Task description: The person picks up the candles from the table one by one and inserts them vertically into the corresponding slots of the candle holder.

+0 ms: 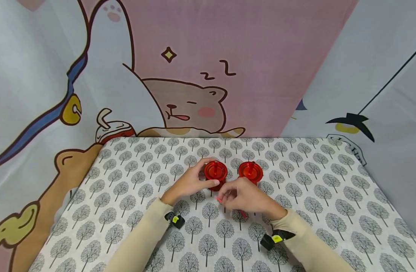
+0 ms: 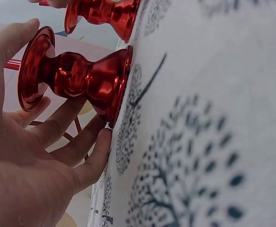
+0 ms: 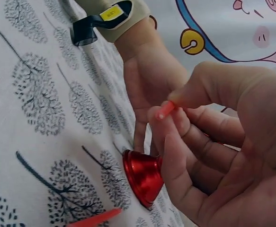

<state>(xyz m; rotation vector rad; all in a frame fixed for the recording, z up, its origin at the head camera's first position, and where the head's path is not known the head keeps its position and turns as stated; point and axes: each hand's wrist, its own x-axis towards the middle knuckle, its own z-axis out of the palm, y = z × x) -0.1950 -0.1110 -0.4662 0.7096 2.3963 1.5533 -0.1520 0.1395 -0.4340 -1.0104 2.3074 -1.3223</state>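
Observation:
Two shiny red candle holders stand upright on the cloth, each with a wide dish on top. Around the left candle holder (image 1: 215,170) curves my left hand (image 1: 193,180), its thumb in front and fingers behind. The left wrist view shows fingertips against this holder's flared base (image 2: 102,87). My right hand (image 1: 245,194) pinches a thin red stick (image 3: 166,109) between thumb and fingers, just in front of the holders; most of the stick is hidden. Behind that hand is the right candle holder (image 1: 250,172), partly covered by it.
Another red stick (image 3: 97,218) lies on the tree-patterned tablecloth (image 1: 208,247), below my right hand. A cartoon-printed curtain (image 1: 262,68) hangs behind the table and along its sides.

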